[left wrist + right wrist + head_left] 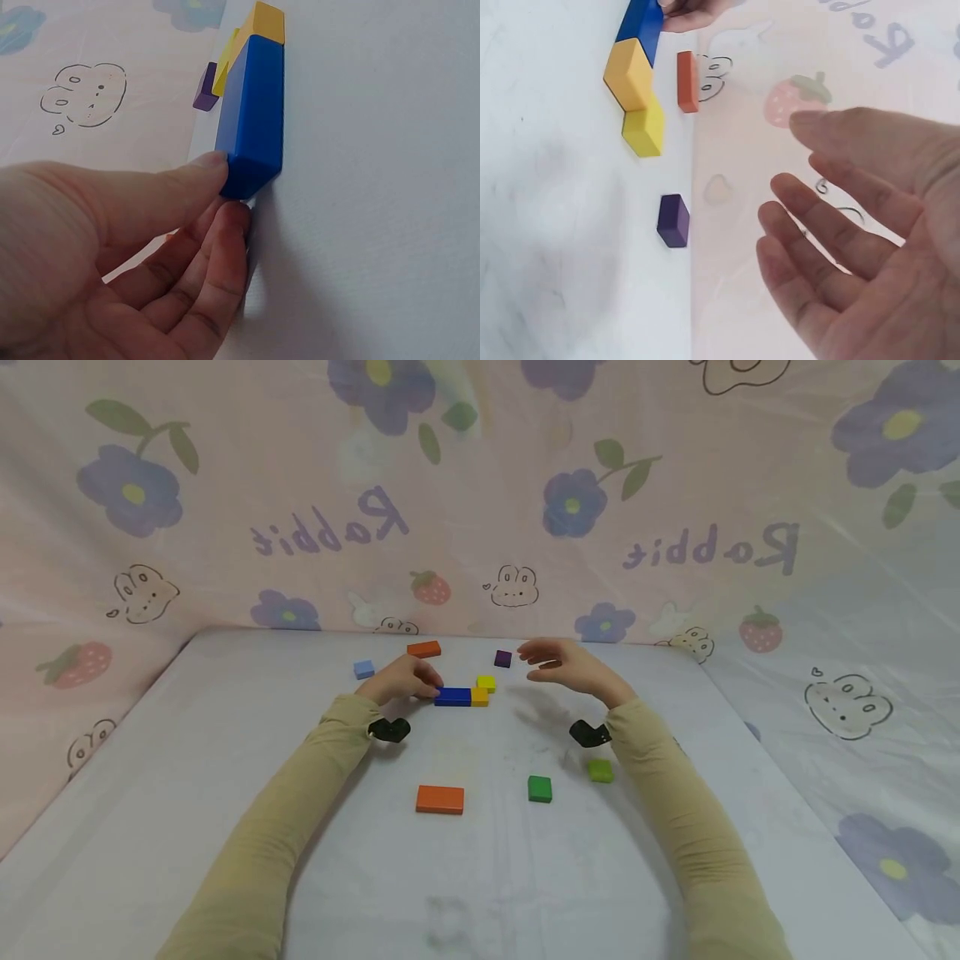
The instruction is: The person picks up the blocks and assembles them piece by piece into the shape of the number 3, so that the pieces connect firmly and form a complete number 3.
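In the head view my left hand (402, 680) is at the left end of a long blue block (453, 697), which lies on the table. The left wrist view shows my left thumb (206, 169) against the blue block's end corner, the fingers curled just below that end. An orange-yellow block (628, 73) sits against the blue block's other end, with a yellow block (643, 133) at its corner behind. My right hand (573, 670) hovers above the table with loosely bent fingers and holds nothing. Left of it lies a small purple block (503, 658).
A red-orange block (423, 649) and a light blue block (363, 670) lie behind my left hand. Closer to me are an orange block (440, 800), a green block (540, 789) and a lime block (600, 771). A patterned curtain (465, 527) hangs along the table's back edge.
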Demonstrator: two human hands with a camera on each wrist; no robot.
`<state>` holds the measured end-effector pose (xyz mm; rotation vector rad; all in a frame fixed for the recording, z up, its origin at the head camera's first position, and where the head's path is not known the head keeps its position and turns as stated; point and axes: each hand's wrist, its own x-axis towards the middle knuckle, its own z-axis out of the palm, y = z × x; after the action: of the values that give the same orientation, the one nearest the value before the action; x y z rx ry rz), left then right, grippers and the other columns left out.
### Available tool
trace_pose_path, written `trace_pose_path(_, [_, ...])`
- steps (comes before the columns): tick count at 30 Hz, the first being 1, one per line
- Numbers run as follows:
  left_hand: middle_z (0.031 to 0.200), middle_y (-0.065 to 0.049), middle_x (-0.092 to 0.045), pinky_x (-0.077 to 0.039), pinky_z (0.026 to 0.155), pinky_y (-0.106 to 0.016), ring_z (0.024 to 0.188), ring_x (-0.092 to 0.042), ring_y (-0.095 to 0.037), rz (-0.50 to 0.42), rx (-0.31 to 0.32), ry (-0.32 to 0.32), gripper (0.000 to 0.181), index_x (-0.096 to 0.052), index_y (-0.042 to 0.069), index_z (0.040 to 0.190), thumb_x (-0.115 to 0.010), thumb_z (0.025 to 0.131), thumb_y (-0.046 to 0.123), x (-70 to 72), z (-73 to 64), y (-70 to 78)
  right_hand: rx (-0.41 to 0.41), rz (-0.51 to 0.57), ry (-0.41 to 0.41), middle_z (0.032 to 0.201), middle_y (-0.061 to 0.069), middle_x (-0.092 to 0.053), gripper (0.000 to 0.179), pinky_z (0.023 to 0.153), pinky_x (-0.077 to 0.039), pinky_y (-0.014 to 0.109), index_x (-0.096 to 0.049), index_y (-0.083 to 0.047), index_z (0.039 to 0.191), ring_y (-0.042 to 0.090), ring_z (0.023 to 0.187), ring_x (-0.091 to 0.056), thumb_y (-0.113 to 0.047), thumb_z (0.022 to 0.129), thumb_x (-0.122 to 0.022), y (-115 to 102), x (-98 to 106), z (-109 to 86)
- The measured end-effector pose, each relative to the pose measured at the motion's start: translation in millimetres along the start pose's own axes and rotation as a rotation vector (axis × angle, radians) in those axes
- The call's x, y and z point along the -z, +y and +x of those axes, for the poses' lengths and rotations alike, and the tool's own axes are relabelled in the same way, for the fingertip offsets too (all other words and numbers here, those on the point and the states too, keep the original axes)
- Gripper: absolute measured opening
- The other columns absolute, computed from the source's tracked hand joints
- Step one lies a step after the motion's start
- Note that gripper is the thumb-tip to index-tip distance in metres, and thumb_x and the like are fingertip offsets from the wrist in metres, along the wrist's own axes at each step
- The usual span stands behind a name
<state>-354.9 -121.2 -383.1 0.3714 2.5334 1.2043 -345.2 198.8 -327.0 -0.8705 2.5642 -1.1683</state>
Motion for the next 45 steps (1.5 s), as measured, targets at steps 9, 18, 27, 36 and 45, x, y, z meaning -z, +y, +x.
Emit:
trace_pose_path(9, [0.103,-0.010,-0.064,-0.046,0.077,-0.028,0.086,-0.055,-0.021,0.018,-0.015,-0.002,0.023,-0.068,0.004,0.110,-0.069,0.088,0.012,0.3,-0.8,-0.2,0.025,-0.013,-0.022,0.128,0.014,-0.056,0.042,0.102,-0.038,0.045,-0.056,-0.001,0.127,0.031,0.118,-0.052,-0.010,0.088,-0.069,4.0,9.2,-31.7])
trace_pose_path(18, [0.101,-0.009,-0.064,-0.047,0.080,-0.029,0.087,-0.056,-0.022,-0.015,0.001,-0.008,0.021,-0.069,0.005,0.108,-0.069,0.088,0.011,-1.1,-1.8,0.0,-0.002,0.005,-0.056,0.129,0.019,-0.055,0.048,0.100,-0.038,0.048,-0.053,-0.003,0.131,0.039,0.120,-0.050,-0.015,0.088,-0.070,14.3,10.8,-69.2])
trace_pose_path(27, [0.102,-0.009,-0.065,-0.047,0.081,-0.031,0.088,-0.056,-0.022,-0.016,-0.009,-0.008,0.020,-0.069,0.006,0.107,-0.069,0.088,0.012,-0.3,-6.6,1.5,0.001,-0.003,-0.078,0.126,0.024,-0.055,0.047,0.095,-0.042,0.050,-0.053,0.001,0.130,0.040,0.115,-0.053,-0.011,0.088,-0.069,31.6,13.0,-94.2])
trace_pose_path(36, [0.105,-0.009,-0.065,-0.047,0.081,-0.030,0.089,-0.055,-0.022,-0.001,-0.002,-0.002,0.021,-0.068,0.005,0.109,-0.068,0.089,0.011,-0.5,-3.5,1.1,-0.045,0.014,-0.171,0.128,0.023,-0.055,0.055,0.097,-0.041,0.048,-0.047,0.004,0.135,0.039,0.117,-0.052,-0.017,0.090,-0.068,39.8,17.7,-117.2])
trace_pose_path(45, [0.104,-0.010,-0.063,-0.047,0.084,-0.032,0.091,-0.055,-0.024,0.012,-0.006,-0.008,0.022,-0.068,0.006,0.110,-0.068,0.089,0.013,-0.8,-2.7,0.4,-0.089,0.010,-0.247,0.129,0.020,-0.054,0.057,0.098,-0.037,0.055,-0.045,0.002,0.137,0.038,0.120,-0.050,-0.019,0.090,-0.068,43.0,16.7,-135.2])
